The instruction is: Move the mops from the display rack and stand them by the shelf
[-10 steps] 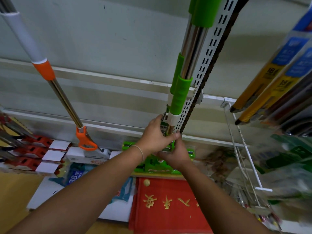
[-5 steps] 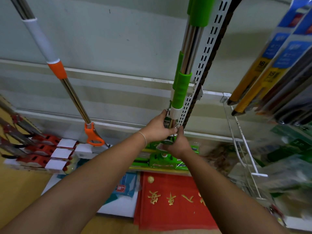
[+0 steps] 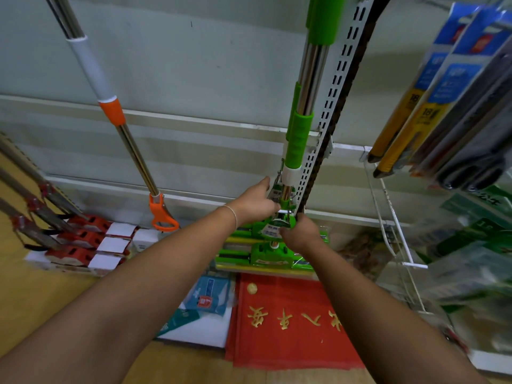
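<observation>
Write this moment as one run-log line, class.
left hand: holds green mop low on its pole | right hand: grips the lower bracket | mop: upright beside slotted upright | orange mop: untouched, leaning

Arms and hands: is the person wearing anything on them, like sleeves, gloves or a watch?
Both arms are bare as far as the picture shows, with no sleeves in sight. The left hand and the right hand have no gloves. The only thing worn is a thin, pale bracelet looped around the left wrist. No watch shows.
</observation>
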Action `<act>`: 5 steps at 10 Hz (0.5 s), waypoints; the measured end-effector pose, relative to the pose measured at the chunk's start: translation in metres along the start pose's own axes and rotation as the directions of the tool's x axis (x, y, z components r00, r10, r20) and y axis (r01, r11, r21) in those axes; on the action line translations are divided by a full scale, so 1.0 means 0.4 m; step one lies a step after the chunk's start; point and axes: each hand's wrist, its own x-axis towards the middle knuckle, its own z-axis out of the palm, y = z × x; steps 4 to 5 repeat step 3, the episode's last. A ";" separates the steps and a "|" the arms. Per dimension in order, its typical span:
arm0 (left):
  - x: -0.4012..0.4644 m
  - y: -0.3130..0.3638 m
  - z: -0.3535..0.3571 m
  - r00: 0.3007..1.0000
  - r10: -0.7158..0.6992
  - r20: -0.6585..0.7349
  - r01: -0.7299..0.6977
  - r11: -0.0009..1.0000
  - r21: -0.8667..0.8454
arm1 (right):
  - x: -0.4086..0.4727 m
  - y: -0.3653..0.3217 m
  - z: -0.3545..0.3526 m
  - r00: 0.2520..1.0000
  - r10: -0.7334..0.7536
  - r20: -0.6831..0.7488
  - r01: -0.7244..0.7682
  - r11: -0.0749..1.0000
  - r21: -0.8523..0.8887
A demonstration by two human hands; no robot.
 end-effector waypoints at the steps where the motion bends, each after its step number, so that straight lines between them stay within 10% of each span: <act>1: 0.000 0.002 -0.002 1.000 -0.008 0.002 0.008 1.000 0.000 | -0.006 -0.002 -0.001 1.000 -0.007 -0.005 0.007 0.999 0.033; 5: -0.045 0.026 -0.014 1.000 0.013 -0.006 -0.013 1.000 0.014 | -0.031 -0.028 -0.026 0.999 -0.031 -0.024 0.032 0.997 0.064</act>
